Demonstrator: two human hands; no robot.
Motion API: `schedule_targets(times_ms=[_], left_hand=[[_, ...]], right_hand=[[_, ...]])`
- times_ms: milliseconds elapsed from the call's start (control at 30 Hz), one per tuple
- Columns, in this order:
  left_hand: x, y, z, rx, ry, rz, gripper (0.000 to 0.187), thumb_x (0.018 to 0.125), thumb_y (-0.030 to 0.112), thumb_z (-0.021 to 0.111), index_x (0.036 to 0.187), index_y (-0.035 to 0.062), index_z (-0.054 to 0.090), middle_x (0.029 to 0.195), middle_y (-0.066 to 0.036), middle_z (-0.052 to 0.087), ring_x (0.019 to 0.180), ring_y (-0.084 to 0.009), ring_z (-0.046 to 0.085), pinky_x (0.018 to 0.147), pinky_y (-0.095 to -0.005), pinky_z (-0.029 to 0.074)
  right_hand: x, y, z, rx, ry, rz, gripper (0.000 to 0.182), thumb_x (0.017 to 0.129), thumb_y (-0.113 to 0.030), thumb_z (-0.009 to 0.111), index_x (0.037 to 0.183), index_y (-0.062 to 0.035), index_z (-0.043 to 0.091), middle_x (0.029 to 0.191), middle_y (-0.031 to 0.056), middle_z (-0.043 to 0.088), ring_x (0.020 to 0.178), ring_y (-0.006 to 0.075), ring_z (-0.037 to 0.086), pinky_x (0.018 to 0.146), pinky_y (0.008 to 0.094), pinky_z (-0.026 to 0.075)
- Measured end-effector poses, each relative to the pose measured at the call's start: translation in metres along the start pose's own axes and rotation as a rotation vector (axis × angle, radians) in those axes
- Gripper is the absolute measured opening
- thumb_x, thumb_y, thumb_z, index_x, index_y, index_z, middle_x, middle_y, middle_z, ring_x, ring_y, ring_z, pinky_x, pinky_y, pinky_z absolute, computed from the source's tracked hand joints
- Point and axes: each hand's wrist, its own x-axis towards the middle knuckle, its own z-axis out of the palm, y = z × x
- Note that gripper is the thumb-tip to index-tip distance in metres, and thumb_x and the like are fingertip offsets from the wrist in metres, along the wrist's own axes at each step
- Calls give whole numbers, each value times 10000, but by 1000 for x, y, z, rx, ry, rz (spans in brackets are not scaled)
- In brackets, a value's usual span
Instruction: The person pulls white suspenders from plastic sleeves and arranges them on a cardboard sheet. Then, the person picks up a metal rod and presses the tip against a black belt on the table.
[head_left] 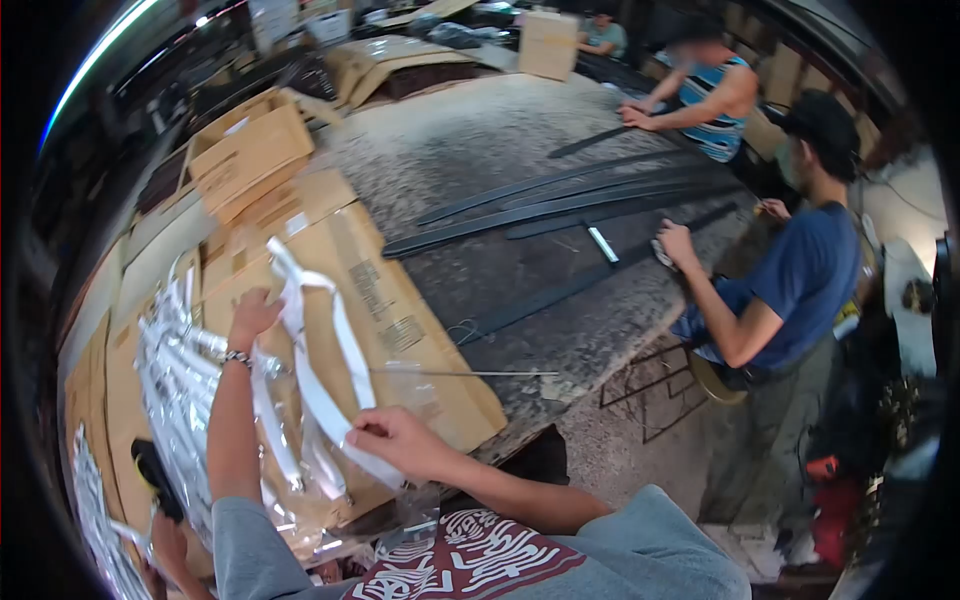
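A long white strap [318,392] lies over the flattened cardboard, looped back on itself near its far end. My right hand [395,442] pinches it by its nearer part, thumb and fingers closed. Farther up, my left hand [256,312] has curled fingers at the strap's left edge, seemingly gripping it; the fingertips are small and partly hidden. Left of the strap lies a heap of white straps in clear plastic [180,390], under and beside my left forearm. More clear plastic [412,500] lies below my right hand.
Flattened cardboard [440,385] covers this table side, with an open carton [250,155] beyond. Long black strips [520,212] and a thin rod [470,373] lie rightward. Two co-workers [815,260] work at the right edge; another person's hand [170,545] is lower left, near a black object [155,475].
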Motion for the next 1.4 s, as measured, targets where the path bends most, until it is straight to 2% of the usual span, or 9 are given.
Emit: schedule_targets(times_ms=[133,267,633,733,867,1000,1067,1200,1400], left_hand=[[20,-18,1,-218,-321,31,388,806,315,773,777,-65,698,663,-158,688,622,-243,657,592,-412,496],[10,-8,-21,-625,-184,-49,197,895,130,710,827,-53,685,709,19,620,678,-61,539,595,-278,428],[-7,-18,-329,-1251,348,35,304,1034,193,624,1290,30,643,1133,-8,704,948,-73,664,888,-253,539],[-27,0,-406,-1013,580,107,406,1050,218,598,1393,1,583,1258,-75,675,1031,-111,670,947,-258,540],[-62,102,-481,-1091,378,398,139,1025,59,616,1056,-50,697,914,-19,675,733,-39,546,609,-205,420],[-72,155,-493,-1092,535,362,147,1030,60,604,1000,-52,694,847,24,615,612,-26,438,516,-215,330],[-68,142,-508,-1190,443,13,156,1018,89,614,1035,-46,691,898,-19,665,661,-58,546,539,-211,414],[-46,103,-513,-1046,517,206,485,1071,240,525,1477,-21,480,1470,-84,536,1290,-157,561,1156,-311,407],[-57,164,-499,-1023,227,405,322,1037,204,587,1241,-39,643,1054,-46,688,820,-106,660,802,-252,550]], right_hand=[[-6,-7,-9,-10,9,-13,255,999,-197,643,909,42,661,718,15,614,675,64,522,609,286,432],[-7,-5,-8,-38,42,-16,267,995,-204,647,916,50,667,732,35,627,692,75,529,626,287,437],[-14,-12,-4,143,-163,-100,228,1023,-209,641,1014,18,660,866,6,668,786,52,586,705,244,475],[-19,-35,1,254,-226,-123,229,1024,-216,645,1053,11,656,908,13,681,809,57,608,721,239,484],[-27,-80,12,380,-312,-106,244,1026,-215,643,1123,9,634,948,29,698,822,67,627,728,237,492],[-17,-101,31,339,-348,-281,252,1022,-210,650,1144,8,617,971,52,710,826,73,647,716,236,506],[-14,-118,36,326,-349,-295,243,1016,-206,659,1134,4,621,964,50,711,832,72,655,712,234,511],[8,-153,46,351,-343,-319,228,996,-188,677,1129,-6,643,948,46,720,833,106,692,734,245,547],[29,-216,45,366,-331,-426,213,1000,-166,642,1124,8,638,921,141,724,810,211,719,753,345,591]])
